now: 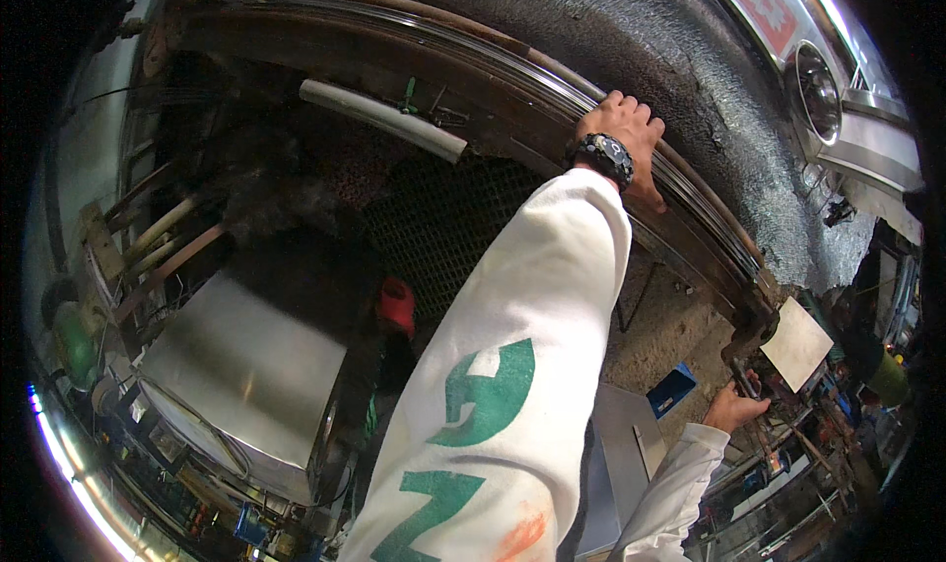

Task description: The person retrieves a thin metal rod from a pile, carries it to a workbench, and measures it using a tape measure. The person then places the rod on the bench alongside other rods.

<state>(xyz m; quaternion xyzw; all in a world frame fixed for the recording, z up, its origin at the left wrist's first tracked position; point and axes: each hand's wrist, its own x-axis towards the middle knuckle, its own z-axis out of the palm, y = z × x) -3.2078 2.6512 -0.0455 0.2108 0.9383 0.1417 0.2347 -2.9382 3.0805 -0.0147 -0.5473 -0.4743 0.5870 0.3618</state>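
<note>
A bundle of shiny metal rods or narrow tubes lies lengthwise along a dark steel beam on the far side of the scene, running from far left toward the right, with a rusty pipe along its far edge. The left hand, wearing a black wristwatch, lies palm down across the bundle, fingers bent toward the far edge and thumb spread on the near side; whether it grips or merely presses, I cannot tell. The right hand is nearer, at the right, against a dark metal fitting at the beam's end, beside a tan square plate; its fingers are partly lost against dark parts, so its hold is unclear. The rods look stiff along their length, probably heavy together, smooth enough to slide on one another and hardly fragile. A hold around the whole bundle, with a second well apart, should steady them best. The left hand covers part of the rods, the far left end fades into shadow, and the fisheye bend makes their straightness and number hard to judge.
</note>
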